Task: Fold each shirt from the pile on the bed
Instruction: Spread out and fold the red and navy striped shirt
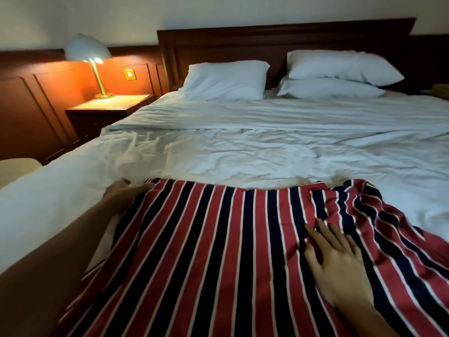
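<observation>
**Right hand flat on the striped shirt, left hand at its far corner**

The right hand lies palm down on the shirt's right half, fingers straight and spread, gripping nothing. Its fingertips reach a bunch of soft folds. The left hand sits at the shirt's far left corner, blurred and partly behind the cloth, so I cannot tell whether it pinches the edge.

The shirt is soft cloth in long red and navy bands edged with thin white lines. It lies across the near end of the bed, smooth in the middle and rumpled to the right.

Beyond it the white sheet is creased. Three plump white pillows lean at a dark wooden headboard, one on the left and two stacked on the right. At left, a lit dome-shaded lamp stands on a wooden nightstand.
</observation>
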